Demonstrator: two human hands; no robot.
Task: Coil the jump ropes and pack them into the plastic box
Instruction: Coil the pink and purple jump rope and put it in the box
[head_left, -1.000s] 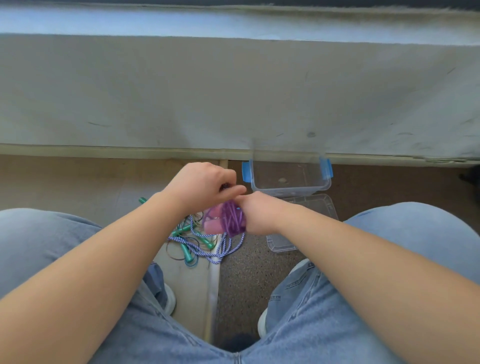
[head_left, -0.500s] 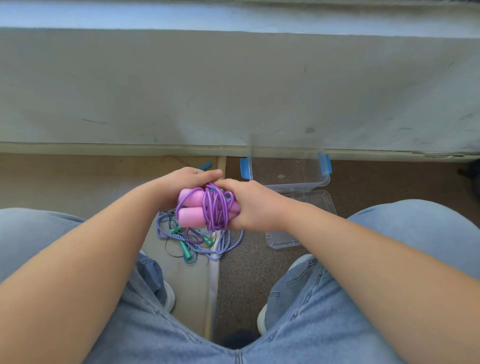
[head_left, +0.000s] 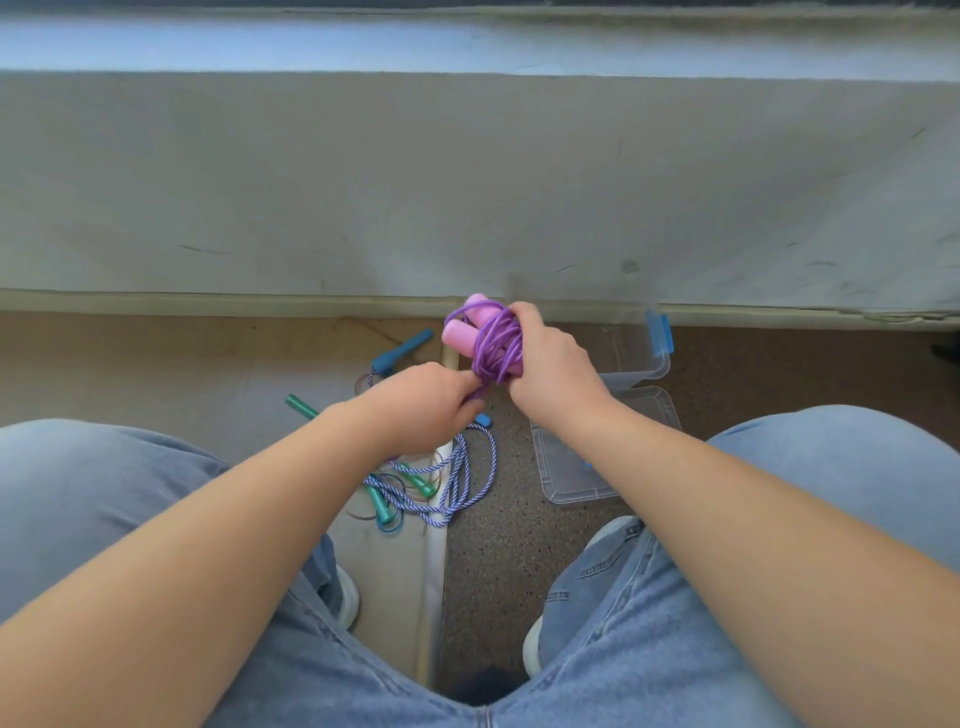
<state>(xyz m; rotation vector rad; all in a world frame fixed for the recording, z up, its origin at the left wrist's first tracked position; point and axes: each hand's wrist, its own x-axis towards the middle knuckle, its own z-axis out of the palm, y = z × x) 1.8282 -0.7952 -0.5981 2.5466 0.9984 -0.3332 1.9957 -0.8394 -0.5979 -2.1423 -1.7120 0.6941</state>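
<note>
Your right hand (head_left: 550, 369) is curled tight round the purple rope (head_left: 500, 347). The rope is wound in a bundle around its two pink handles (head_left: 460, 335). The handles stick out past your fingers, up and to the left.

Your left hand (head_left: 426, 405) is just below the bundle, a little to the left. Its fingers are curled and pinch a short bit of the purple rope that hangs down from the bundle.

You hold the bundle up in the air, in front of the left end of the plastic box (head_left: 641, 358). The box is clear and sits open on the floor (head_left: 156, 364) by the wall (head_left: 311, 182). It has a blue clip (head_left: 660, 332) on its right end. Its lid (head_left: 571, 470) lies flat just in front of it, partly under your right arm.

Under your left hand a blue and white rope (head_left: 460, 478) lies loose on the floor, mixed up with green handles (head_left: 382, 506) and a thin cord. A blue handle (head_left: 400, 352) lies nearer the wall.

Your knees in blue jeans (head_left: 857, 467) are on both sides.
</note>
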